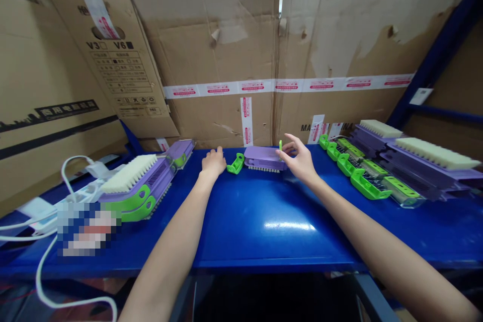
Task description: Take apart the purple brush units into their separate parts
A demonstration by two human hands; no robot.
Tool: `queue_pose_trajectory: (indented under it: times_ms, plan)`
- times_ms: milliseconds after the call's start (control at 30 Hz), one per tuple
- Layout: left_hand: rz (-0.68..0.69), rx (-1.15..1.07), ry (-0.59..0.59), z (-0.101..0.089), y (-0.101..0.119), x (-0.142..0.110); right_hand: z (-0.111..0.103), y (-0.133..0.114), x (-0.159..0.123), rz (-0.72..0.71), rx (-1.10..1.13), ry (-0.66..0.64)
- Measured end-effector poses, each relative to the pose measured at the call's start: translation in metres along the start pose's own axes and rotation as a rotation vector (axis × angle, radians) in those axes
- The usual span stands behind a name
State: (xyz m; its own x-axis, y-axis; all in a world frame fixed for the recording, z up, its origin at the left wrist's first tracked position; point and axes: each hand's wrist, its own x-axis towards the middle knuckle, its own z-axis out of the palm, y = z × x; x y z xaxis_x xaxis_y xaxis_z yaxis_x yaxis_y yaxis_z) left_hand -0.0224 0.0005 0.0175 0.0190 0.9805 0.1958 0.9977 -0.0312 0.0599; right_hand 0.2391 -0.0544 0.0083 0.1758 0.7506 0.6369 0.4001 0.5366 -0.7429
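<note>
A purple plastic body (pixel 266 158) with a row of white bristles along its underside lies at the back middle of the blue table. My right hand (pixel 300 161) is at its right end, thumb and fingers closed on a small green plastic piece (pixel 280 147) seen edge-on. Beyond the body's left end, a green plastic end cap (pixel 236 163) rests on the table. Just left of that cap, my left hand (pixel 214 162) lies on the tabletop, fingers stretched forward and holding nothing visible.
Purple brush units with white pads (pixel 130 173) stand on the left, beside a power strip (pixel 81 191) with white cables. At right are several green end caps (pixel 368 184), clear-and-green parts (pixel 403 190) and purple bodies with pads (pixel 437 152). Cardboard (pixel 226 55) walls the back.
</note>
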Motion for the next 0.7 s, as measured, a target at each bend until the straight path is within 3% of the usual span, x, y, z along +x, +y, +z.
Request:
queue_pose_trajectory:
  times_ms: [367, 533, 700]
  plan:
    - [0.144, 0.02, 0.119, -0.012, 0.014, -0.005, 0.002, 0.008, -0.001, -0.036, -0.075, -0.092]
    - [0.168, 0.039, 0.159, -0.016, 0.018, -0.008, -0.008, 0.012, 0.006, -0.033, -0.177, 0.066]
    - [0.177, 0.052, 0.193, -0.017, 0.018, -0.008, -0.026, 0.029, 0.015, 0.067, -0.338, 0.222]
